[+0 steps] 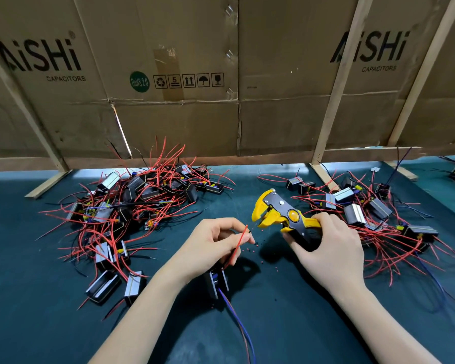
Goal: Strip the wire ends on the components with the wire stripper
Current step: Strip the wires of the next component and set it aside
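The red wire (pixel 237 245) you pinch in your left hand (pixel 216 241) is thin and nearly straight, rising from a small black component (pixel 217 282) hanging below your palm, with a blue wire (pixel 237 319) trailing toward you. Its tip points at the head of the yellow-and-black wire stripper (pixel 279 214), just beside it. Your right hand (pixel 329 248) wraps the stripper's handles. Tiny insulation bits (pixel 252 248) dot the dark green mat (pixel 286 311). Piles of red-wired components lie left (pixel 132 206) and right (pixel 373 214).
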Available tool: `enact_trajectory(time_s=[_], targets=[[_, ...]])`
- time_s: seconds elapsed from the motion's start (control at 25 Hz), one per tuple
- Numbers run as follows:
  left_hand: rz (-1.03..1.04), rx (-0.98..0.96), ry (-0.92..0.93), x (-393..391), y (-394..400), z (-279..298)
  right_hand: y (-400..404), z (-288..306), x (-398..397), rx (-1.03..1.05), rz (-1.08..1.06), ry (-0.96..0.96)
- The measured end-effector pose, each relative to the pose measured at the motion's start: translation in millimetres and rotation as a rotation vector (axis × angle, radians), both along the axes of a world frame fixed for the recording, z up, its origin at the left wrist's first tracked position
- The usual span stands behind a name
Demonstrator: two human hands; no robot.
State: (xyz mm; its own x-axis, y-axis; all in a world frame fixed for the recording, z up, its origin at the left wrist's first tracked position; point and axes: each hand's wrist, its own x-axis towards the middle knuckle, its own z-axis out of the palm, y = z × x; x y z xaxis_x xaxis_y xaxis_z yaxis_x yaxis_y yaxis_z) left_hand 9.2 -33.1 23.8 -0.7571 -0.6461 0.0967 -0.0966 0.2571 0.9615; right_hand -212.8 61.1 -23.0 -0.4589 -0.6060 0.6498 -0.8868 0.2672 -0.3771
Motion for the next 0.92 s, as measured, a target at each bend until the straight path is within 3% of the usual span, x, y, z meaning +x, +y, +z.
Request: enact_trajectory(time_s=[0.44, 0.92], targets=[[0.108, 0.000, -0.055, -2.0, -3.5, -3.1, -0.8, -1.1, 4.9, -0.002, -0.013, 0.268], [0.110, 0.173, -0.094, -4.3, -3.3, -6.3, -1.0, -0.7, 5.8, 0.005, -0.019, 0.326]])
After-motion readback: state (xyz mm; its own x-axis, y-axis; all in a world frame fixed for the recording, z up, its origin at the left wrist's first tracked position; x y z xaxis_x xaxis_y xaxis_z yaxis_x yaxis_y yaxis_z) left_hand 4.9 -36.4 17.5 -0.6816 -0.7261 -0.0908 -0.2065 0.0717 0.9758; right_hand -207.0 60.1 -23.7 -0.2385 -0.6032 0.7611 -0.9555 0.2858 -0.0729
